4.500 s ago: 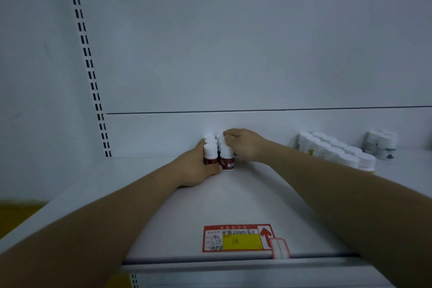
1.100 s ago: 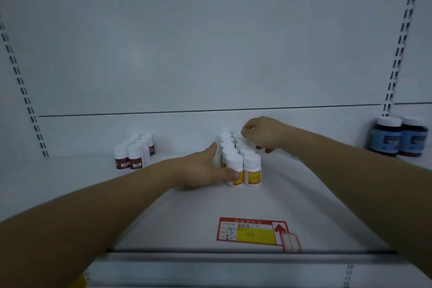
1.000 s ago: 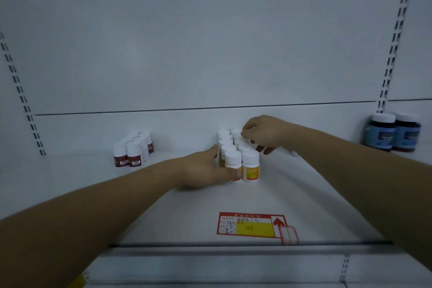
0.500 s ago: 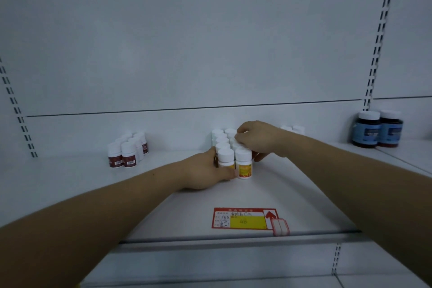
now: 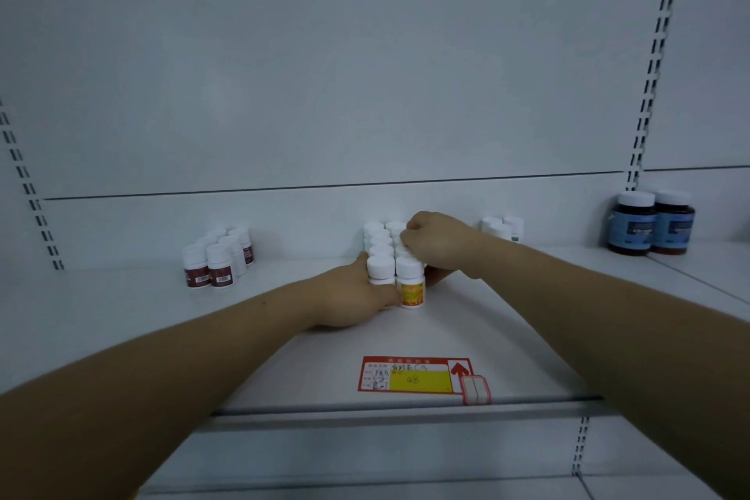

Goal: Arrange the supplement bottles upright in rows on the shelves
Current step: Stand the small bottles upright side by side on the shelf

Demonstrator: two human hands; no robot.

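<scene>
A red and yellow paper price label point(image 5: 414, 380) lies near the front lip of a white metal shelf point(image 5: 243, 361). Beyond it, two bare forearms reach to a double row of small white-capped plastic bottles with orange-yellow labels point(image 5: 410, 284), upright mid-shelf. The left hand point(image 5: 353, 296) cups the front-left bottle, thumb along its side, fingers across its label. The right hand point(image 5: 436, 246) curls over caps in the right row, apparently gripping one. Uneven squeezing could tip these narrow bottles and topple their neighbours. Farther left stand red-labelled white bottles point(image 5: 215, 260); farther right, plain white bottles point(image 5: 501, 227) and two dark blue jars point(image 5: 649, 223)
</scene>
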